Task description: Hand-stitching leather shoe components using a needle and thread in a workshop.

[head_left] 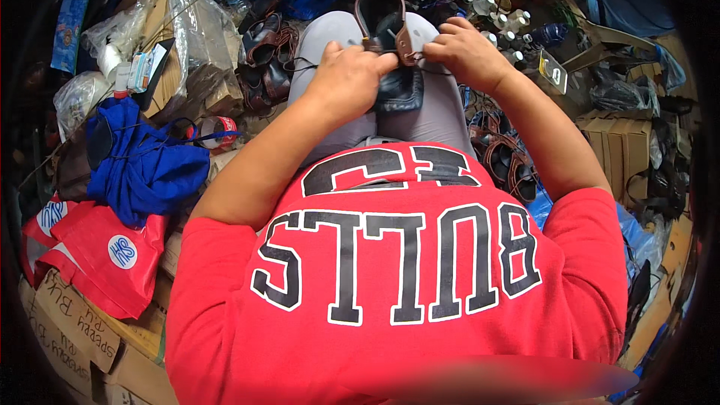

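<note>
Fingers closed, the left hand (349, 79) pinches a brown shoe upper (406, 43), the right hand (471, 56) its cord. White-capped bottles (516, 22) lie beyond, contents unclear.

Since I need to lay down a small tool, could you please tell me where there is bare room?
Very little: a strip of grey trousers on the right thigh, between the held leather piece and the brown leather pieces beside it. Crowded: blue cloth and red bag at left, bottles at upper right.

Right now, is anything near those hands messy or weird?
Yes. Near the right hand, white-capped bottles lie jumbled at different angles instead of standing neatly, so they look tossed there. I see no clear damage on the brown strap.
</note>
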`<state>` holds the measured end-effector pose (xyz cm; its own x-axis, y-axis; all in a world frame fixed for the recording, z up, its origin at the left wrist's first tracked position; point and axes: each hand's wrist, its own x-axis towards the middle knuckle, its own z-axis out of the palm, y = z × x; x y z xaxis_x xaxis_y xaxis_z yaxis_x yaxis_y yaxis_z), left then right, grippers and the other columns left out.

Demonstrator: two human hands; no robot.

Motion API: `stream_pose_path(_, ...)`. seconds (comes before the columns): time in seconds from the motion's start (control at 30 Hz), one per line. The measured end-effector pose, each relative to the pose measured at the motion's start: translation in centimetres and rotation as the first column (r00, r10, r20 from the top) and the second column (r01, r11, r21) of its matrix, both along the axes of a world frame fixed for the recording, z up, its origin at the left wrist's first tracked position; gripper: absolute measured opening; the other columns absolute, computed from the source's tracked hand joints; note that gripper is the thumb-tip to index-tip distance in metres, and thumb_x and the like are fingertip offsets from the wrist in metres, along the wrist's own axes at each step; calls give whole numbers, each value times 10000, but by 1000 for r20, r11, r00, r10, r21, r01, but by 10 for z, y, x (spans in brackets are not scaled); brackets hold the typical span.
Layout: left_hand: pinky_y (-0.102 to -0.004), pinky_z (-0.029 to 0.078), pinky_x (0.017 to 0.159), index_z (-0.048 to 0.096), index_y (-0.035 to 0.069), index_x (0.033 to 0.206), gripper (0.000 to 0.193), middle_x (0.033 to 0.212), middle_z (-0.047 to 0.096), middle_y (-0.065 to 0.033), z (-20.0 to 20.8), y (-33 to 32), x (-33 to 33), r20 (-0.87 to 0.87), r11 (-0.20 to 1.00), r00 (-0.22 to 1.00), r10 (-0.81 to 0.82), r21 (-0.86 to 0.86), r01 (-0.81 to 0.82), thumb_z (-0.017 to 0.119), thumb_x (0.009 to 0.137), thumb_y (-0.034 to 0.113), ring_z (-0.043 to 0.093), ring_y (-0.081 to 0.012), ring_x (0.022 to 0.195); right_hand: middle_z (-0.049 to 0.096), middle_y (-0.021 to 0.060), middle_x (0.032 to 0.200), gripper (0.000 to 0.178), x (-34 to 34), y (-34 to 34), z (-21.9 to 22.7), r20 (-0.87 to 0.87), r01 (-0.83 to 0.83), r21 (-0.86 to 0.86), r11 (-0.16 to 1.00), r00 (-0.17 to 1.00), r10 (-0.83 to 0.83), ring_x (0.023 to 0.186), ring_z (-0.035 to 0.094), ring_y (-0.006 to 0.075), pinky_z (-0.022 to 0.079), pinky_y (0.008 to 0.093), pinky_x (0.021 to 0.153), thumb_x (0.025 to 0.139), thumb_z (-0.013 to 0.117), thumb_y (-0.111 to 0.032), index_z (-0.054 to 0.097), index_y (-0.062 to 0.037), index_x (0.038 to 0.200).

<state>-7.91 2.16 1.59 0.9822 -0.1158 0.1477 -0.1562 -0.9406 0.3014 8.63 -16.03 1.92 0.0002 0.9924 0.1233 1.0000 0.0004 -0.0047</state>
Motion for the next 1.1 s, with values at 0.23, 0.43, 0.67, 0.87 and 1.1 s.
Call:
stream_pose_path(0.23, -258, 407, 625, 602, 21, 845, 35, 724, 558, -38, 9, 91, -91, -90, 832, 958, 273, -478, -281, 599, 826, 50, 508, -111, 674, 611, -2, 788, 89, 58, -107, -14, -768, 688, -286, 667, 251, -589, 779, 573, 123, 423, 270, 764, 833, 614, -103, 604, -52, 905)
stream_pose_path(0.43, -266, 462, 713, 603, 27, 850, 91, 861, 611, -51, 67, 44, -20, 309, 312, 949, 62, -909, 276, 577, 889, 106, 604, -149, 819, 611, 35, 871, 146, 29, -19, 35, -817, 600, 253, 759, -287, 500, 813, 585, 152, 461, 360, 870, 893, 576, -183, 611, -47, 934)
stream_pose_path(0.67, -209, 427, 582, 576, 40, 973, 123, 832, 585, -32, 44, 27, -41, -162, 329, 982, -95, -936, -123, 503, 910, 117, 556, -91, 699, 535, -21, 729, 226, -5, -22, 67, -970, 82, -212, 974, 107, -220, 671, 478, 77, 383, 208, 603, 881, 608, -268, 601, -48, 831)
stream_pose_path(0.87, -213, 454, 600, 633, 3, 971, 254, 840, 623, -73, 84, 196, -140, 367, 535, 446, 817, -772, -345, 480, 782, -71, 560, -108, 699, 633, 140, 805, 256, 48, -177, 1, -249, 720, -419, 552, 494, -833, 738, 612, 240, 464, 341, 670, 801, 654, -271, 647, -18, 838)
stream_pose_path(1.1, -267, 469, 766, 669, 44, 1007, 193, 953, 661, -63, 66, 248, -142, 443, 557, 342, 829, -603, -571, 593, 853, 131, 605, -134, 852, 652, 164, 827, 271, 68, -267, -42, 60, 825, -498, 267, 339, -939, 800, 631, 321, 485, 404, 715, 758, 659, -281, 665, -46, 893)
